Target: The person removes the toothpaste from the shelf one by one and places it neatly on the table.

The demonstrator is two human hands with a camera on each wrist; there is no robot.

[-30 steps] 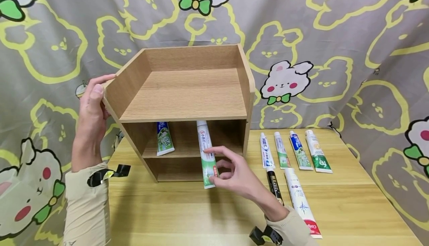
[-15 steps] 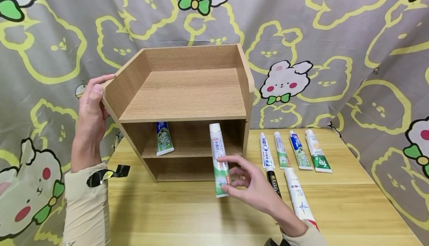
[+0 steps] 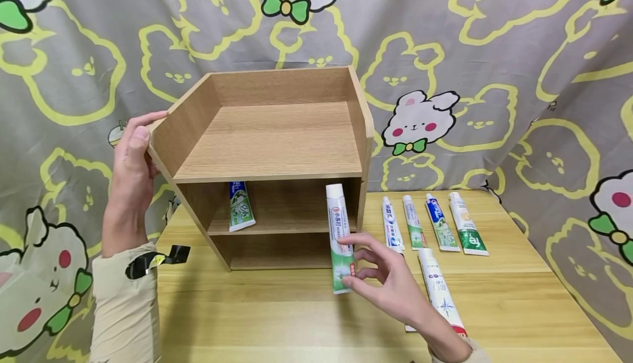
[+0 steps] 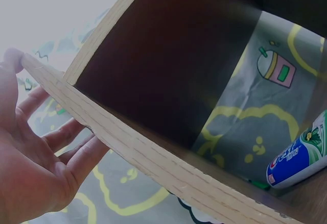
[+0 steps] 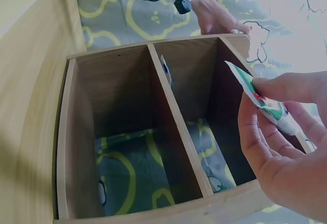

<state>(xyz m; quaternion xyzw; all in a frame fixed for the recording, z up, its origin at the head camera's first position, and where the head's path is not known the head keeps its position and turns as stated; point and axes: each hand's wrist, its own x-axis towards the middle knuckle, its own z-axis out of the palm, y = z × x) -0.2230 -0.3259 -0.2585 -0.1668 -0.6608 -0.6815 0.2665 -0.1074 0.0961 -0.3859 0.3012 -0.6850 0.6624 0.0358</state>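
Note:
In the head view, my left hand (image 3: 129, 176) grips the left side panel of a small wooden shelf (image 3: 272, 146), with thumb in front and fingers behind. My right hand (image 3: 384, 278) pinches a white and green toothpaste tube (image 3: 338, 223) by its lower part, cap end up. That tube is in front of the right part of the shelf's openings, apart from the boards. On the middle board, at the left, lies a blue and green toothpaste tube (image 3: 241, 206). The right wrist view shows the held tube (image 5: 273, 109) between thumb and fingers.
Right of the shelf, several toothpaste tubes lie in a row on the wooden table (image 3: 524, 297), among them a blue and green one (image 3: 442, 223) and a white and green one (image 3: 467, 225). A larger white tube (image 3: 440, 291) lies nearer. A patterned curtain (image 3: 494, 77) hangs behind.
My right hand has drawn the held toothpaste tube out from the middle opening and to the right. My left hand stays on the shelf's side panel.

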